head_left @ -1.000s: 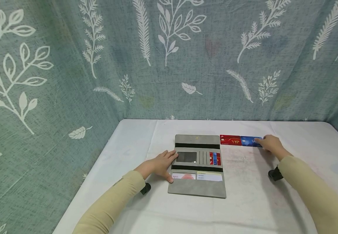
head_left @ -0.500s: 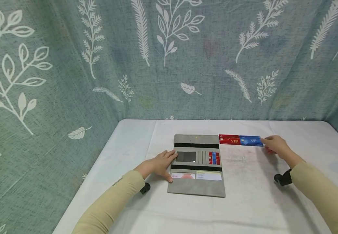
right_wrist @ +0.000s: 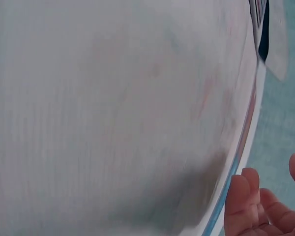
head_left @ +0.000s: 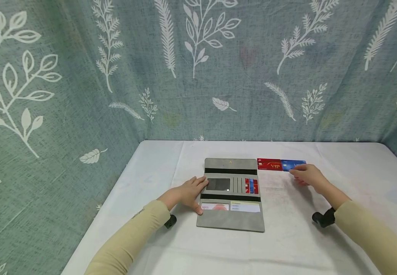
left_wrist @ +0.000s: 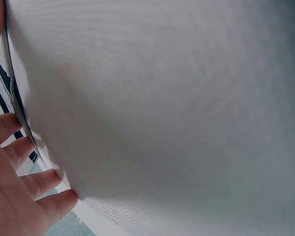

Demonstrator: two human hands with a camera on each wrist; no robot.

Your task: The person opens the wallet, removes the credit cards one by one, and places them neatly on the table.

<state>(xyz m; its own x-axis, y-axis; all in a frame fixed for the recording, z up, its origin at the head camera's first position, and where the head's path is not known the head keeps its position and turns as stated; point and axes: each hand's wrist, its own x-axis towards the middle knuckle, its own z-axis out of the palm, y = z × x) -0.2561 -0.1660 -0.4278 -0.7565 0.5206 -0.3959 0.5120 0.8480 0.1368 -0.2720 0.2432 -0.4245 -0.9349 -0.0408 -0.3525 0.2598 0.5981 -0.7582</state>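
Observation:
A grey wallet (head_left: 230,222) lies unfolded on the white-covered table, with small red and blue cards (head_left: 251,186) in its right-hand slots. Two paper cards sit in its lower pockets, a pinkish one (head_left: 215,207) and a white one (head_left: 245,207). My left hand (head_left: 188,193) rests with spread fingers on the wallet's left edge. Beyond the wallet's upper right corner lie a red VIP card (head_left: 269,164) and a blue card (head_left: 289,164), end to end. My right hand (head_left: 311,177) is over the blue card's right part, hiding it; the right wrist view shows thumb and fingers apart, holding nothing.
A leaf-patterned green curtain (head_left: 191,103) hangs behind the table and along its left side. White cloth (head_left: 287,236) covers the table. Each wrist carries a small black camera, one of them the right camera (head_left: 323,218).
My right hand drew back rightward from the blue card, then came left and nearer, covering its right part again. The left hand, wallet and cards stay in place.

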